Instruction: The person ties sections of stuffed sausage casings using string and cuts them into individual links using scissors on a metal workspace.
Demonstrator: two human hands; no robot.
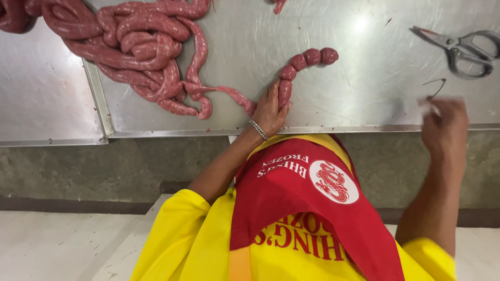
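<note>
Sausage rope (140,57) | 4 links (304,65) tied beside left hand (269,112), its grip pinching casing | big coil remaining | right hand (442,125) blurring, grip unclear

Left hand (269,110) flat, right hand (444,125) raised, blurred.

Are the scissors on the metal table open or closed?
Nearly closed: the scissors lie flat on the table, blades together, handle loops almost touching.

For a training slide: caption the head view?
Left hand pinches a sausage chain on a steel table; right hand blurred below scissors.
</note>
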